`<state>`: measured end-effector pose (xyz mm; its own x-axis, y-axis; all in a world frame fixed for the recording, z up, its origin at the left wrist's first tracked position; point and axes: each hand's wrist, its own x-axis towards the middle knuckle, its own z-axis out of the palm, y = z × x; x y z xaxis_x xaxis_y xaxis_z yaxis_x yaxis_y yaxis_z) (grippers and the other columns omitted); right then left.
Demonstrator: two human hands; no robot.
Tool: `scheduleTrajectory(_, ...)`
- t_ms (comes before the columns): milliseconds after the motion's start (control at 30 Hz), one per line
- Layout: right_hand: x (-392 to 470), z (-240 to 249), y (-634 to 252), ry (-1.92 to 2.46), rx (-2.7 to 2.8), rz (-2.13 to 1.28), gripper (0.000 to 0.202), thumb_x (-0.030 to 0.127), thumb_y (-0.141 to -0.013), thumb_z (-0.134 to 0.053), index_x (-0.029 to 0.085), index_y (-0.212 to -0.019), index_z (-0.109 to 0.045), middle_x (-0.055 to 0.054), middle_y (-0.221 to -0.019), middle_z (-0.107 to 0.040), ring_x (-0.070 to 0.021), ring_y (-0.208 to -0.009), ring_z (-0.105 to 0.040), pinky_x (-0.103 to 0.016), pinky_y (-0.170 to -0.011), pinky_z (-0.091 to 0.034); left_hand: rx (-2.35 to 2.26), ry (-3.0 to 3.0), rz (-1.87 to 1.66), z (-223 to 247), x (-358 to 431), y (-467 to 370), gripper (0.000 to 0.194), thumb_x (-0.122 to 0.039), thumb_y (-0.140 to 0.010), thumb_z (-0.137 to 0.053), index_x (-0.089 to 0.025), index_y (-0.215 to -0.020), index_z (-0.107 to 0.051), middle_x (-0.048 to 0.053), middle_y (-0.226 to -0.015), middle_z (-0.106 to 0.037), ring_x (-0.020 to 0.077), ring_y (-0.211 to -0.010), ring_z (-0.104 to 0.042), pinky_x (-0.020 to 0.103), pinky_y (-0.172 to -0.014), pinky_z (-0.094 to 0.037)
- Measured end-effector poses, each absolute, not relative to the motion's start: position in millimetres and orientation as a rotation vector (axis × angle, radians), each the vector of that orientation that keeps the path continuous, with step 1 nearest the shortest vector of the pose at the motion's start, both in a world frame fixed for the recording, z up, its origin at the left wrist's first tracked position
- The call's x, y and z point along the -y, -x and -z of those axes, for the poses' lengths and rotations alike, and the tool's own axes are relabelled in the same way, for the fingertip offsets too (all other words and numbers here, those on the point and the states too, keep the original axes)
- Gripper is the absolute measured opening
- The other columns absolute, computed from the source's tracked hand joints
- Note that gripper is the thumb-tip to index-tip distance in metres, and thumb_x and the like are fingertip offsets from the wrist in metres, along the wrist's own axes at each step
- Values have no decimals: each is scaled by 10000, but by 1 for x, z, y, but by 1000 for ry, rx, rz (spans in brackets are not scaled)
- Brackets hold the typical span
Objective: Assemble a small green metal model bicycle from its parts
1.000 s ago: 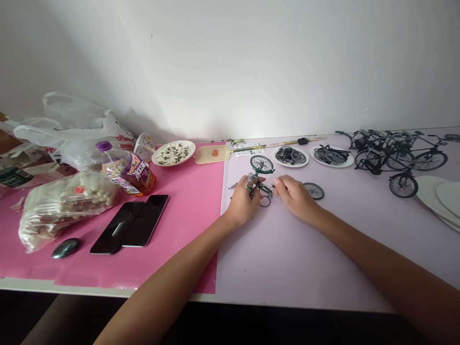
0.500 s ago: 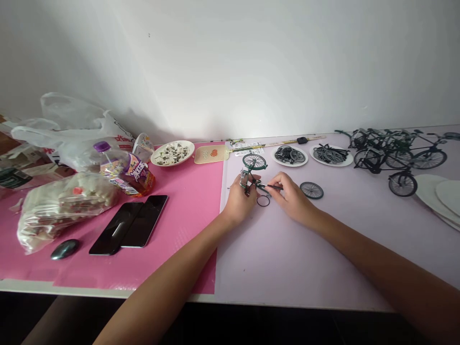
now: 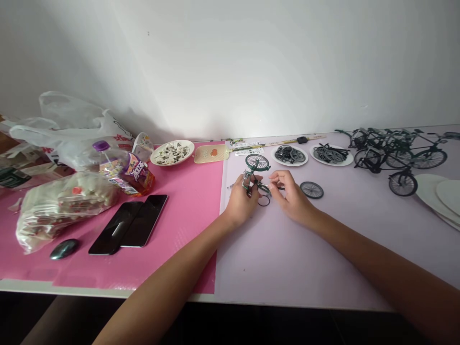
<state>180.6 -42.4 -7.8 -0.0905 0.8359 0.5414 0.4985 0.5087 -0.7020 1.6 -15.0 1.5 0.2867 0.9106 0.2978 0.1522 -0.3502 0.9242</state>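
Note:
My left hand (image 3: pixel 241 200) is closed around a small green model bicycle (image 3: pixel 257 163), whose spoked wheel points away from me. My right hand (image 3: pixel 290 195) pinches a thin dark tool with a metal shaft (image 3: pixel 265 185); its tip reaches the bicycle parts by my left fingers, and the exact contact is hidden. A thin black ring (image 3: pixel 263 200) lies on the table just below the hands. To the right of my right hand lies a loose grey spoked wheel (image 3: pixel 311 190).
Plates of dark parts (image 3: pixel 289 155) and grey wheels (image 3: pixel 331 155) stand behind. Several model bicycles (image 3: pixel 402 148) and white plates (image 3: pixel 436 194) are at right. On the pink side are a plate of small pieces (image 3: pixel 172 153), phones (image 3: pixel 127 225), a bottle (image 3: pixel 127 170) and bags (image 3: pixel 64 203).
The bicycle's wheel has shifted slightly right in my left hand. My right fingers have moved on the tool, with the index finger raised a little more.

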Motion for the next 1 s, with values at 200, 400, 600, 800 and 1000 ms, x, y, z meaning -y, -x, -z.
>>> scheduleTrajectory(200,41,11,-182,1114,1803,-382,188,290,-1009,-541,284,-1183,-469,-37,-1003,-524,-202,-911,-580,-348,-818,-536,-973,-1728,-1161,-1,13,-2,258,-74,-939,-511,-160,-1144,-642,81,-1068,-668,104,-701,-696,234,-639,-554)
scheduleTrajectory(400,43,6,-184,1130,1785,-349,148,315,-1014,-526,284,-1154,-491,-40,-998,-552,-213,-918,-586,-352,-808,-530,-1017,-1742,-1199,2,9,0,269,-81,-946,-516,-173,-1160,-651,85,-1130,-644,110,-726,-708,253,-661,-575)
scheduleTrajectory(600,25,11,-202,1287,1743,-119,137,283,-941,-567,262,-1073,-543,-58,-941,-595,-253,-919,-598,-416,-860,-528,-1069,-1703,-1193,0,6,4,250,-94,-961,-518,-179,-1158,-647,88,-1171,-635,117,-770,-730,262,-706,-592)
scheduleTrajectory(800,7,25,-222,1449,1855,-7,38,232,-884,-575,248,-880,-610,-85,-912,-686,-312,-992,-611,-469,-886,-516,-1074,-1718,-1203,-1,6,3,253,-97,-962,-519,-185,-1154,-657,92,-1220,-631,111,-773,-727,262,-720,-591)
scheduleTrajectory(1000,12,20,-217,1423,1905,82,81,264,-921,-619,249,-899,-695,-91,-961,-716,-332,-1055,-599,-502,-945,-496,-1076,-1770,-1211,4,2,3,266,-110,-965,-520,-192,-1175,-661,89,-1218,-644,111,-751,-721,267,-714,-586)
